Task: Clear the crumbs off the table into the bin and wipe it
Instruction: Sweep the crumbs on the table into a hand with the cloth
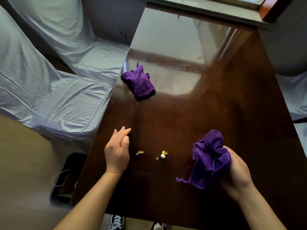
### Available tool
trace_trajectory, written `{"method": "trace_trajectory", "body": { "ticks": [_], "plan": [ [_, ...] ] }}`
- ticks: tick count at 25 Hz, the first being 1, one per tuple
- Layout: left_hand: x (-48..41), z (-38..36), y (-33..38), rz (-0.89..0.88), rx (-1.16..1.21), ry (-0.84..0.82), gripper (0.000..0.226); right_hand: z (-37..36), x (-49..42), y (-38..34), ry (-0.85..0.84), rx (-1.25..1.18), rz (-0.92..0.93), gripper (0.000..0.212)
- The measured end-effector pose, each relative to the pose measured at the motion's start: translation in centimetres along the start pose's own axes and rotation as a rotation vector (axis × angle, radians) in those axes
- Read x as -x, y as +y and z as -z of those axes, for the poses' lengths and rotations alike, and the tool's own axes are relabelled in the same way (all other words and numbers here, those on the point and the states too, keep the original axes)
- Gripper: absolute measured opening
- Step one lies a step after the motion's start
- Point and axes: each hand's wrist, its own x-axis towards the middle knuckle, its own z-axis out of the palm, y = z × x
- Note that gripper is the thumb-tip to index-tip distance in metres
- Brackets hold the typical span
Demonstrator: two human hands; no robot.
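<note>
A dark glossy wooden table (191, 122) fills the middle of the view. My right hand (237, 175) grips a bunched purple cloth (210, 158) just above the table's near right part. My left hand (117, 151) stands on edge at the table's near left side, fingers together and slightly curled, holding nothing. Between the two hands lie a few crumbs (163, 155): yellowish flakes and a white bit. Finer crumbs (211, 88) dot the right side farther back. A dark bin (57, 195) sits on the floor under the table's near left corner.
A second purple cloth (138, 81) lies crumpled near the table's left edge. Chairs draped in pale fabric (54, 90) stand to the left, and another covered seat (295, 97) to the right. A window sill (216, 12) runs along the far end. My shoes (116, 222) show below.
</note>
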Motion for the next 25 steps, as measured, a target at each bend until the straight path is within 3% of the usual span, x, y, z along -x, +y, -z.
{"method": "trace_trajectory", "body": {
  "ticks": [3,6,9,11,14,17,19,21,23,25],
  "plan": [
    [0.0,0.0,0.0,-0.005,-0.018,-0.004,0.039,-2.0,-1.1,0.9,0.306,0.467,0.193,0.015],
    [0.0,-0.1,-0.1,-0.012,-0.029,-0.011,0.039,-6.4,-1.1,3.1,0.370,0.953,0.425,0.014],
    [0.0,-0.1,-0.1,-0.010,-0.034,-0.009,0.037,-11.5,-0.7,4.9,0.212,0.931,0.523,0.016],
    [0.1,0.0,0.0,-0.012,-0.028,-0.017,0.037,-13.5,-0.8,4.7,0.104,0.702,0.455,0.015],
    [0.0,0.0,0.1,0.003,-0.011,-0.020,0.037,-12.7,-1.1,3.1,0.117,0.303,0.323,0.018],
    [0.0,0.0,0.0,0.007,0.015,-0.018,0.037,-8.5,-0.9,1.5,0.202,0.182,0.276,0.023],
    [0.0,0.1,-0.1,0.008,0.027,-0.016,0.039,-5.9,-1.1,1.1,0.329,0.348,0.247,0.024],
    [0.0,0.3,-0.1,0.010,0.042,-0.014,0.041,-5.4,-1.2,1.6,0.427,0.734,0.255,0.030],
    [-0.2,0.5,-0.2,0.031,0.080,-0.011,0.041,-7.6,-1.0,3.0,0.447,1.016,0.342,0.036],
    [-0.4,0.9,-0.3,0.051,0.128,-0.006,0.039,-11.2,-0.7,4.3,0.389,1.062,0.427,0.037]
  ]
}}
